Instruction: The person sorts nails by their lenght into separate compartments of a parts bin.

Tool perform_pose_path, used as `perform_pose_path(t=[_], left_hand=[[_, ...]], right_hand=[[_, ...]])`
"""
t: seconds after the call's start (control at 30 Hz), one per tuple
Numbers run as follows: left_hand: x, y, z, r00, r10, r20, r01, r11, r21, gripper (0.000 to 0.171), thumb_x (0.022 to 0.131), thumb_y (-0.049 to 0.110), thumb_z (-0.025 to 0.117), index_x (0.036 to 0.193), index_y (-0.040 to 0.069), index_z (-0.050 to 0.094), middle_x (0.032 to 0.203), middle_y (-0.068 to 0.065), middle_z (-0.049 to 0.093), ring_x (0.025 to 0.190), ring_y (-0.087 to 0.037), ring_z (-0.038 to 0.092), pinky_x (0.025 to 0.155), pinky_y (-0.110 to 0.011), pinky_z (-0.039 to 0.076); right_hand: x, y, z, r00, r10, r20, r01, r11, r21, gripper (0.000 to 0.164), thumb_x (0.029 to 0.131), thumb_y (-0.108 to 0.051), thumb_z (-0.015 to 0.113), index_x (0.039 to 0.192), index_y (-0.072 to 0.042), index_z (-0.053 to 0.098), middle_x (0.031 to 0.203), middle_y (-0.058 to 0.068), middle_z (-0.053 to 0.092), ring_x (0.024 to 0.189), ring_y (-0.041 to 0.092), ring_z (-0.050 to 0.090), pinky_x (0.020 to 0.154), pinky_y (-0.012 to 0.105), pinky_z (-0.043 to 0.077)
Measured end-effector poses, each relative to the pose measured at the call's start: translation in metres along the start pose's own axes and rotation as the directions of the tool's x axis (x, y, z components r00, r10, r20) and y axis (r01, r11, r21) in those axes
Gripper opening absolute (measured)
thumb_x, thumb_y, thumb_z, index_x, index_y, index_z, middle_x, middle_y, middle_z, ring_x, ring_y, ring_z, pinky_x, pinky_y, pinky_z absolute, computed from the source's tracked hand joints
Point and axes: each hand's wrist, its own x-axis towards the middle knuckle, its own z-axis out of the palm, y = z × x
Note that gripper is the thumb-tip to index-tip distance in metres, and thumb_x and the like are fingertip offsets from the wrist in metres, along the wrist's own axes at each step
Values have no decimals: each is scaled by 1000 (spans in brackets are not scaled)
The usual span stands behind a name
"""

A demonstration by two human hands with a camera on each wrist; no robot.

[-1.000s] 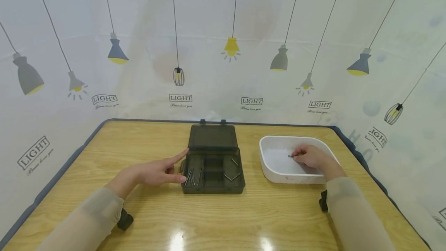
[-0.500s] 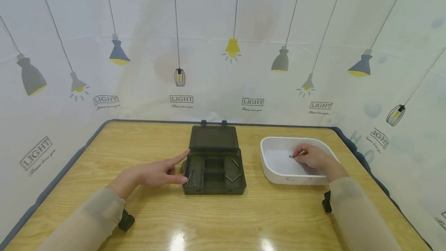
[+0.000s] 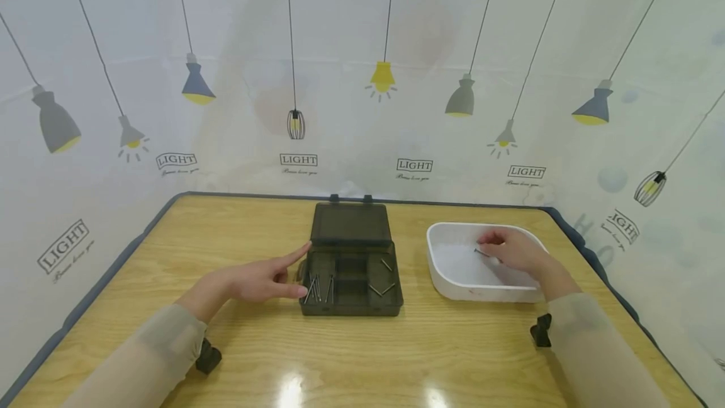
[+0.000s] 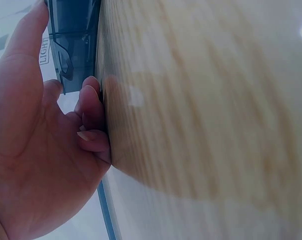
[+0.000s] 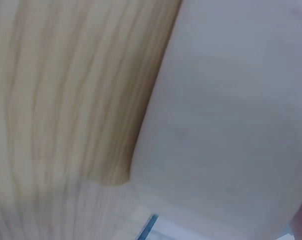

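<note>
In the head view a dark translucent compartment box stands on the table with its lid laid back. Long thin nails lie in its left compartments, shorter ones at the right. My left hand reaches the box's left side, index finger extended to the hinge corner and thumb at the front left. My right hand is over the white tub, thumb and fingertips pinching a thin nail. The right wrist view shows mostly the tub's outer wall.
The wooden table extends in front of the box and tub. A white backdrop printed with lamps rises behind and at both sides. A dark wrist mount hangs below the left sleeve, another mount below the right.
My right hand has shifted slightly up and to the right inside the tub, and more of the nail shows beneath its fingertips. My left hand stays at the box.
</note>
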Motion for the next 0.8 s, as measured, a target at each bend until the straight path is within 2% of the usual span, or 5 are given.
perform_pose_path(t=[0.23, 0.53, 0.8], left_hand=[[1, -1, 0, 1000, 4, 4, -4, 1000, -9, 105, 105, 57, 70, 179, 30, 0, 82, 2, 50, 75, -15, 45, 73, -31, 42], [2, -2, 0, 1000, 3, 6, -3, 1000, -2, 105, 106, 58, 69, 179, 29, -1, 83, 2, 50, 76, -15, 45, 73, -31, 42], [1, -1, 0, 1000, 7, 12, -7, 1000, 1, 104, 106, 58, 67, 179, 28, -2, 84, 2, 50, 76, -16, 45, 73, -32, 42]], right_hand=[[-7, -27, 11, 997, -77, -6, 77, 991, 109, 36, 112, -26, 66, 137, 0, 65, 120, 17, 69, 91, 24, 62, 78, 33, 54], [-14, -63, 29, 987, -156, -24, 158, 970, 188, 28, 111, -30, 68, 126, -6, 70, 106, 11, 69, 76, 19, 59, 72, 32, 52], [-20, -94, 41, 976, -217, -10, 212, 945, 247, 26, 111, -26, 69, 125, -4, 69, 118, 14, 68, 76, 18, 58, 69, 32, 50]])
